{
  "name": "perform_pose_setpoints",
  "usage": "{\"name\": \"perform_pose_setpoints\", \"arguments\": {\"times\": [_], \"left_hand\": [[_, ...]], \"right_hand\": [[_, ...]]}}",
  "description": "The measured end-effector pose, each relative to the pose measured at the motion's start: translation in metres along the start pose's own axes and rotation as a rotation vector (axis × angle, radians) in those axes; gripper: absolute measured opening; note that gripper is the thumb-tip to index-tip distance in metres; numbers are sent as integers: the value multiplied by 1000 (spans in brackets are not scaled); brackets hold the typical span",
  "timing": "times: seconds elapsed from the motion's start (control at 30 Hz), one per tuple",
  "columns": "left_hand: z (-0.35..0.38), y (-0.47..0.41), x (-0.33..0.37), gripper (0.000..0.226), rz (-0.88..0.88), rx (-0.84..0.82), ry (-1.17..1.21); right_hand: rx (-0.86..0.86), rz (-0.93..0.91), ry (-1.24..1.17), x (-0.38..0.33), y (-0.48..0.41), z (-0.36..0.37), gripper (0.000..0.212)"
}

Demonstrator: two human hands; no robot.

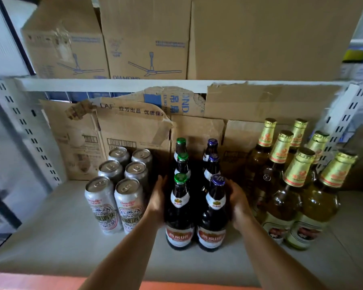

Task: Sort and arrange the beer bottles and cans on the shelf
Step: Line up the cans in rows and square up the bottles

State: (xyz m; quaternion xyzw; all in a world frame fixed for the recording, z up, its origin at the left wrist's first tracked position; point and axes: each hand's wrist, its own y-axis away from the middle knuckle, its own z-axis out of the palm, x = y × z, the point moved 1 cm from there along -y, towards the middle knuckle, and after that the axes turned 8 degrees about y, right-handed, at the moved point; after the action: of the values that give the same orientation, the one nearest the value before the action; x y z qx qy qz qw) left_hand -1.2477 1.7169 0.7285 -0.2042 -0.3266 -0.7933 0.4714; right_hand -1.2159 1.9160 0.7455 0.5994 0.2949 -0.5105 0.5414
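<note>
The dark brown glass beer bottles (195, 208) on the grey shelf (50, 237) are squeezed between the left hand (158, 203) and right hand (238, 206) (both open flat), so one could be tipped by a hard push.

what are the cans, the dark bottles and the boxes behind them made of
The cans look like aluminium: bare silvery tops with pull tabs, printed sides. The dark bottles seem to be brown glass, glossy with highlights, paper-like labels and crimped, likely metal caps. The boxes are plainly brown cardboard, matte, with torn edges and peeling tape.
</note>
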Motion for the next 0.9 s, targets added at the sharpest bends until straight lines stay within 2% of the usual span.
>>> {"name": "perform_pose_setpoints", "arguments": {"times": [0.13, 0.47, 0.63, 0.9], "left_hand": [[-1, -11, 5, 66, 19, 36, -24], [3, -14, 4, 63, 36, 27, -51], [1, -13, 3, 64, 46, 68, -93], [1, -19, -1, 67, 112, 126, -215]], "right_hand": [[-28, 4, -29, -10, -2, 5, 35], [-102, 43, -34, -5, -14, 0, 45], [-168, 93, -170, 1, -17, 7, 37], [-201, 46, -190, 7, -15, 6, 35]]}}
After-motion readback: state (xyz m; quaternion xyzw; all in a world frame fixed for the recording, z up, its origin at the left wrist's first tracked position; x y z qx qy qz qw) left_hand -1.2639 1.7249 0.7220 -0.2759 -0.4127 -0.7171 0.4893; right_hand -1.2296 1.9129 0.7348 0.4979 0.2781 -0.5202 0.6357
